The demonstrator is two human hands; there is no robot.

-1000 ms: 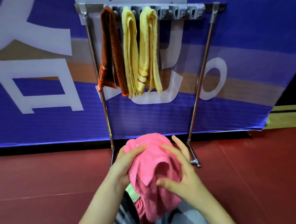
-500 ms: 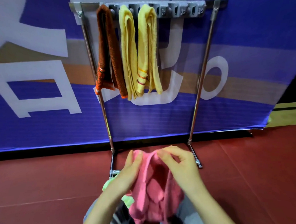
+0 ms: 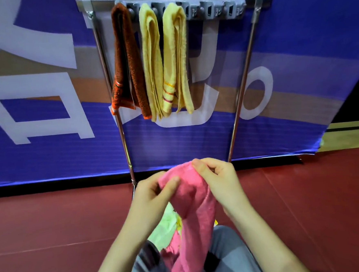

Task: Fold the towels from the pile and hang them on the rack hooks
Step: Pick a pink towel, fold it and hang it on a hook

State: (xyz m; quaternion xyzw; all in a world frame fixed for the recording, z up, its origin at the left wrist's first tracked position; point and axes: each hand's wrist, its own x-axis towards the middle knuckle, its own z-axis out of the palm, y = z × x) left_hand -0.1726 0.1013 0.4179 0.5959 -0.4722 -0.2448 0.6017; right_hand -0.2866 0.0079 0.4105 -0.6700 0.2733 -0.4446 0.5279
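Observation:
A pink towel [image 3: 193, 226] hangs bunched between my hands, low in the middle of the view. My left hand [image 3: 150, 193] pinches its upper left edge. My right hand [image 3: 217, 180] grips its top edge, a little higher. The towel's tail drops onto my lap. Under it lies the pile [image 3: 168, 226], showing pale green and pink cloth. Ahead stands the metal rack [image 3: 244, 71] with a grey hook bar [image 3: 214, 9]. A brown towel [image 3: 125, 61] and two yellow towels [image 3: 164, 60] hang from its left hooks.
A blue banner [image 3: 47, 149] with white letters stands right behind the rack. The floor [image 3: 306, 201] is dark red matting. My grey-trousered legs [image 3: 231, 253] fill the bottom centre. Several hooks on the right side of the bar carry nothing.
My hands went from lying flat on the bunched pink towel to pinching its top edge and lifting it, so the towel now hangs longer and the green cloth beneath shows.

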